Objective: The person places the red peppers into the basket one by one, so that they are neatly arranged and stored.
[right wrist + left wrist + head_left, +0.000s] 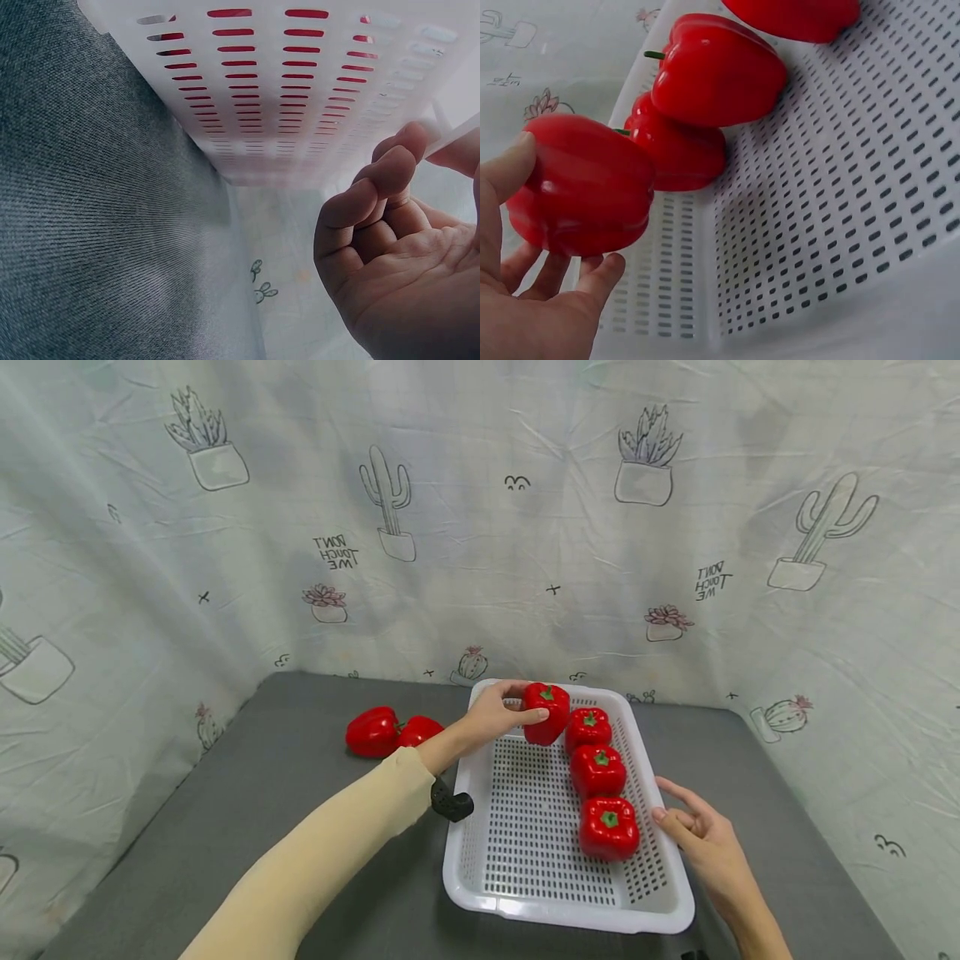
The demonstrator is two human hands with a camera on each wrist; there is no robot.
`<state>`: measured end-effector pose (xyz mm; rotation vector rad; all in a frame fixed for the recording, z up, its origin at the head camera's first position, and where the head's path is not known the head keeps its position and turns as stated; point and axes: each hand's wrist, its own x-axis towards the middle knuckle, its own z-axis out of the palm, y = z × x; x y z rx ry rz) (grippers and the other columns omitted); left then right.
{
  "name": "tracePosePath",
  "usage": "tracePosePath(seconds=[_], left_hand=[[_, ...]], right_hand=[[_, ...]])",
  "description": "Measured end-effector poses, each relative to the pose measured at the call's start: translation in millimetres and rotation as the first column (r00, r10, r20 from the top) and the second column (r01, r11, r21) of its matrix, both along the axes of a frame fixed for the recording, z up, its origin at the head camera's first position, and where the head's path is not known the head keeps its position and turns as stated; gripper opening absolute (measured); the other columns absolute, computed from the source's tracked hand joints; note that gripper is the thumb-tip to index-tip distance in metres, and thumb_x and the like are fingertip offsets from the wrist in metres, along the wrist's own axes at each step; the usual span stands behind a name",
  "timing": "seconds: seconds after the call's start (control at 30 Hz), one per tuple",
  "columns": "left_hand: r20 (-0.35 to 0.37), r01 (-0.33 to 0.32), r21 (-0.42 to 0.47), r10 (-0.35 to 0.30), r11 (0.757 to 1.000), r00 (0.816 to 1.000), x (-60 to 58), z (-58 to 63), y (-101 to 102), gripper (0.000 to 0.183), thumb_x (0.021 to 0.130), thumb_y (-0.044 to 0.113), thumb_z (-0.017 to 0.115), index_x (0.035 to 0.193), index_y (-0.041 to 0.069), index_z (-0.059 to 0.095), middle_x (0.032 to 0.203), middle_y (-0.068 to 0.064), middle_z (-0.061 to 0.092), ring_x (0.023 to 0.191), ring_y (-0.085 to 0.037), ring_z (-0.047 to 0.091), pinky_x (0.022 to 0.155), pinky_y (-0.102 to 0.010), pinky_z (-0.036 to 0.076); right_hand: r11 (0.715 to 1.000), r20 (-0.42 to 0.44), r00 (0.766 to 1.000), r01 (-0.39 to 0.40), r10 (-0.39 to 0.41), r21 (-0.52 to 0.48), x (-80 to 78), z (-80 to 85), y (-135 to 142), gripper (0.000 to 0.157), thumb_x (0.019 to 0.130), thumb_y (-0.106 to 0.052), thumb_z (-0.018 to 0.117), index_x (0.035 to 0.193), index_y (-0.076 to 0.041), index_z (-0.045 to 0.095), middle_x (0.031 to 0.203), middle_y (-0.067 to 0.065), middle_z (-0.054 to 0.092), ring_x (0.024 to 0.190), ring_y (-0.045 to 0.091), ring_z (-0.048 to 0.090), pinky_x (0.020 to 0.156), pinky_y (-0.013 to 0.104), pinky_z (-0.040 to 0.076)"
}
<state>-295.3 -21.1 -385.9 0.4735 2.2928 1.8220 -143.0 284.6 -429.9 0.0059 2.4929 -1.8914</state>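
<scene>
My left hand (491, 714) grips a red bell pepper (549, 722) with a green stem, holding it over the far end of a white perforated basket (480, 903). In the left wrist view, thumb and fingers sit around the held bell pepper (581, 187), which hangs near the basket's end wall. Three more red bell peppers (597, 771) stand in a row along the basket's right side. At that side's rim, my right hand (708, 843) pinches the edge between thumb and fingers. The right wrist view shows this hand (390, 262) beside the slotted wall (262, 112).
Left of the basket, two red bell peppers (372, 732) lie on the dark grey table (300, 802), one partly behind my left forearm. A pale curtain (480, 527) with cactus drawings surrounds the table's back and sides. A black device (452, 802) hangs under my left wrist.
</scene>
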Motion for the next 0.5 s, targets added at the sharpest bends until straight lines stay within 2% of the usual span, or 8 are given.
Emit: tracePosePath(seconds=[0.1, 0.33, 0.5], left_hand=[[0.007, 0.006, 0.001, -0.006, 1.0, 1.0, -0.4, -2.0, 1.0, 0.06, 0.086, 0.028, 0.078, 0.137, 0.007, 0.053, 0.128, -0.005, 0.056, 0.113, -0.023, 0.056, 0.088, -0.035, 0.053], [0.041, 0.02, 0.048, -0.022, 0.999, 0.999, -2.1, -4.4, -0.7, 0.058, 0.086, 0.027, 0.078, 0.135, 0.007, 0.053, 0.126, -0.004, 0.057, 0.114, -0.023, 0.053, 0.086, -0.037, 0.053], [0.049, 0.011, 0.031, -0.012, 0.999, 0.999, -2.7, -4.7, 4.0, 0.062, 0.083, 0.025, 0.081, 0.134, 0.005, 0.054, 0.125, -0.006, 0.057, 0.11, -0.023, 0.056, 0.087, -0.039, 0.053]], right_hand=[[1.0, 0.005, 1.0, -0.001, 0.001, -0.003, -0.1, 0.2, -0.2, 0.062, 0.098, -0.025, 0.063, 0.15, -0.008, 0.034, 0.103, 0.02, 0.069, 0.084, 0.027, 0.072, 0.067, 0.042, 0.058], [1.0, -0.004, 1.0, 0.004, -0.004, 0.011, -0.6, 0.3, 0.3, 0.061, 0.098, -0.025, 0.063, 0.15, -0.008, 0.035, 0.103, 0.02, 0.069, 0.084, 0.027, 0.072, 0.066, 0.041, 0.058], [1.0, 0.004, 1.0, 0.008, -0.008, 0.011, -0.4, -0.1, 0.2, 0.062, 0.098, -0.026, 0.063, 0.15, -0.009, 0.035, 0.103, 0.02, 0.069, 0.084, 0.027, 0.072, 0.067, 0.041, 0.058]])
